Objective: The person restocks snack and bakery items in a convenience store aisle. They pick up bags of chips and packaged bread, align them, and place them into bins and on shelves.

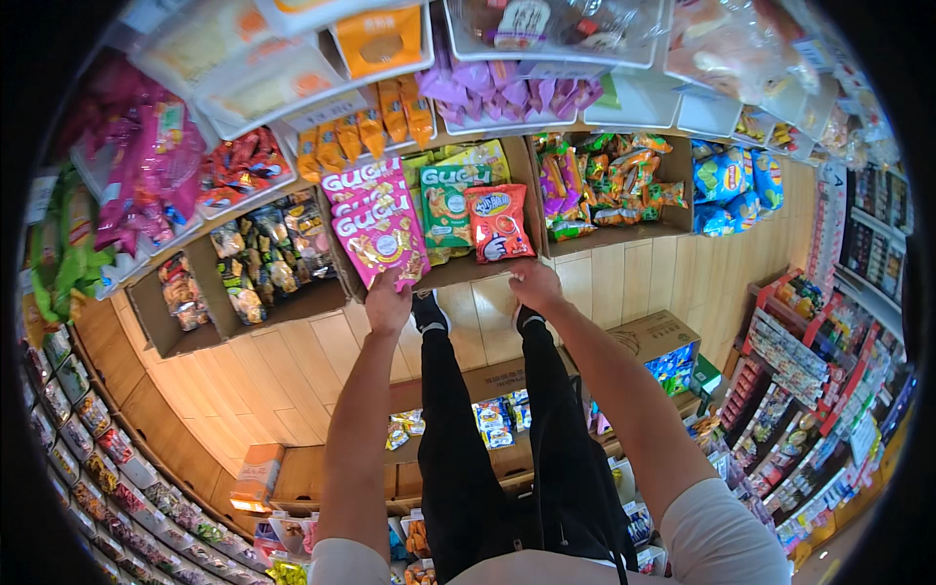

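In front of me is an open cardboard box (pixel 461 276) of snack bags. My left hand (pixel 387 303) grips its front left corner, with the thumb side against the lowest pink snack bag (pixel 380 235). At the front right corner, my right hand (pixel 539 285) holds the edge of the same box. Inside, a green snack bag (pixel 446 206) stands in the middle, and a red-orange snack bag (pixel 499 221) leans at the right. Yellow-green bags (pixel 475 157) show behind them. The fingers under the rim are partly hidden.
A box of small wrapped snacks (pixel 614 183) sits to the right, beside blue chip bags (pixel 724 179). More cardboard boxes (pixel 197 340) stand to the left. White shelf bins (pixel 629 102) overhang the boxes. My feet are on the wood-look floor (pixel 292 373); another carton (pixel 662 336) lies behind.
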A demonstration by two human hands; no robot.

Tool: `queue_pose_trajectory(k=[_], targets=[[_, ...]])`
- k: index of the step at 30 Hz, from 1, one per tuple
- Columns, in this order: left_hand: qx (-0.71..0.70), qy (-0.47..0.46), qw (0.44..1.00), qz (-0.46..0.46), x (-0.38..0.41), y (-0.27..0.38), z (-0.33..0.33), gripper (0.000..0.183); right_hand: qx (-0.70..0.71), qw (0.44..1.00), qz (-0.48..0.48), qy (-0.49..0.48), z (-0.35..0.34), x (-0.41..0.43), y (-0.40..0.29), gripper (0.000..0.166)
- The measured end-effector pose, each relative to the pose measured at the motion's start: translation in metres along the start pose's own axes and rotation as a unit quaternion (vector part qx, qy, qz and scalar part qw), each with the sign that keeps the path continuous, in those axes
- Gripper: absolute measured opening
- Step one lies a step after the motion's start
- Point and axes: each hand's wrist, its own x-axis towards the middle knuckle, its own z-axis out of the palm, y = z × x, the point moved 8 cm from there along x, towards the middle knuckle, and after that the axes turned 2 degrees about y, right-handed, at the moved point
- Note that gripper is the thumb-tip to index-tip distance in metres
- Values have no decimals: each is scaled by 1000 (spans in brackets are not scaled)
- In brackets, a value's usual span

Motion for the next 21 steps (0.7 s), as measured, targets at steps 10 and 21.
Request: queue_pose_trajectory(k=[10,21], targets=[[123,57,989,63,7,-22,23,18,-48,998,43,26,37,62,31,33],[-135,9,991,23,63,62,110,43,-89,980,-108,140,-5,70,-13,44]])
